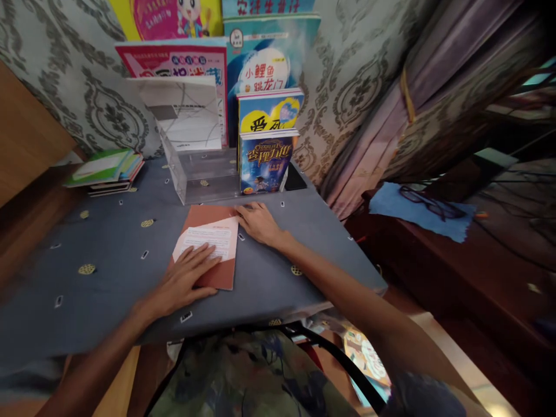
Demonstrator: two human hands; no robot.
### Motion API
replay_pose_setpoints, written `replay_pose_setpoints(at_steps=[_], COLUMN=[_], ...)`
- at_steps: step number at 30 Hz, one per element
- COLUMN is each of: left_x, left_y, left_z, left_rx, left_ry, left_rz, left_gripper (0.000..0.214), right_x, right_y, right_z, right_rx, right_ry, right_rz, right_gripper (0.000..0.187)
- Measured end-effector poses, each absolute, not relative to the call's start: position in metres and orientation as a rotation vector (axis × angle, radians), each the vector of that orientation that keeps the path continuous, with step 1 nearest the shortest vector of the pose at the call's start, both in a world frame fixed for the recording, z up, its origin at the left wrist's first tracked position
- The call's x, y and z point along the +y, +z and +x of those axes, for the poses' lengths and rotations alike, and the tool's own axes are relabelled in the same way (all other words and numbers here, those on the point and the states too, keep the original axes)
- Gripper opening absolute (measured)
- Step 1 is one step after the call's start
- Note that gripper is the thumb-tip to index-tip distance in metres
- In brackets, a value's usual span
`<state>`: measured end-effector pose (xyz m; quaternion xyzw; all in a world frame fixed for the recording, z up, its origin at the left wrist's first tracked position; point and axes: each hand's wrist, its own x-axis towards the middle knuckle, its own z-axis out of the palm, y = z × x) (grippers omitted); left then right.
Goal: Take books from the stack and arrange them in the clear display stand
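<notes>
A thin reddish-brown book (225, 274) lies on the cloth-covered table, with a pale panel of small printed text across its cover. My left hand (189, 278) rests flat on its lower left part, fingers spread over the text and thumb near the bottom edge. At the upper right corner, my right hand (259, 223) has its fingers bent and close together at the book's edge, thumb and fingertips on the corner. How much of the book is pinched there is too small to see clearly.
Behind the book stands a clear acrylic rack (176, 174) holding several upright books, including a blue book (266, 168) in front. A stack of books (110, 169) sits at the left. A black flat object (296, 178) lies behind right. Glasses (430, 202) rest on a blue cloth (391, 208).
</notes>
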<state>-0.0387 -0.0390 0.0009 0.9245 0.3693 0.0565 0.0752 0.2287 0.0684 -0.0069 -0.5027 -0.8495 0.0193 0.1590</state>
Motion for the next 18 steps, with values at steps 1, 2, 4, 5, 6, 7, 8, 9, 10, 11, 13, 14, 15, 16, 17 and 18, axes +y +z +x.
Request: replay_pose_setpoints(at_steps=[1, 2, 4, 5, 6, 7, 8, 9, 10, 11, 13, 14, 15, 16, 17, 18], left_x=[-0.040, -0.041, -0.043, -0.045, -0.046, -0.048, -0.050, -0.051, -0.053, -0.054, -0.056, -0.057, -0.058, -0.058, -0.059, -0.059], left_y=[-0.001, -0.002, -0.002, -0.002, -0.002, -0.001, 0.000, 0.000, 0.000, 0.001, 0.000, 0.000, 0.000, 0.000, 0.000, 0.000], left_z=[-0.034, -0.029, -0.022, -0.019, -0.016, -0.014, -0.013, -0.011, -0.010, -0.010, -0.008, -0.008, -0.007, -0.007, -0.006, -0.006], left_rx=[1.124, 1.135, 1.143, 1.145, 1.146, 1.148, 1.150, 1.155, 1.162, 1.167, 1.180, 1.186, 1.191, 1.195, 1.197, 1.199], left_ry=[0.194, 0.214, 0.246, 0.266, 0.288, 0.307, 0.322, 0.334, 0.345, 0.355, 0.378, 0.386, 0.388, 0.384, 0.375, 0.368], left_rz=[2.784, 2.797, 2.826, 2.837, 2.846, 2.851, 2.853, 2.854, 2.856, 2.862, 2.877, 2.883, 2.884, 2.879, 2.870, 2.859], left_gripper=[0.059, 0.055, 0.047, 0.044, 0.042, 0.039, 0.038, 0.037, 0.036, 0.035, 0.034, 0.034, 0.033, 0.033, 0.033, 0.033], right_x=[0.075, 0.080, 0.087, 0.088, 0.089, 0.089, 0.088, 0.087, 0.085, 0.082, 0.075, 0.070, 0.063, 0.056, 0.047, 0.038], right_y=[-0.008, -0.009, -0.014, -0.016, -0.019, -0.021, -0.022, -0.023, -0.024, -0.024, -0.024, -0.024, -0.024, -0.024, -0.024, -0.024], right_z=[0.225, 0.221, 0.215, 0.213, 0.211, 0.210, 0.210, 0.210, 0.210, 0.211, 0.211, 0.212, 0.212, 0.213, 0.214, 0.215], right_rx=[-2.433, -2.431, -2.414, -2.397, -2.380, -2.363, -2.349, -2.341, -2.337, -2.336, -2.338, -2.341, -2.342, -2.339, -2.324, -2.296], right_ry=[0.055, 0.066, 0.105, 0.126, 0.145, 0.159, 0.168, 0.176, 0.180, 0.182, 0.189, 0.203, 0.227, 0.263, 0.312, 0.373], right_rz=[-1.435, -1.433, -1.425, -1.418, -1.409, -1.400, -1.389, -1.381, -1.374, -1.366, -1.331, -1.298, -1.257, -1.213, -1.172, -1.139], right_gripper=[0.036, 0.036, 0.036, 0.037, 0.038, 0.038, 0.038, 0.038, 0.038, 0.038, 0.035, 0.034, 0.033, 0.032, 0.032, 0.032])
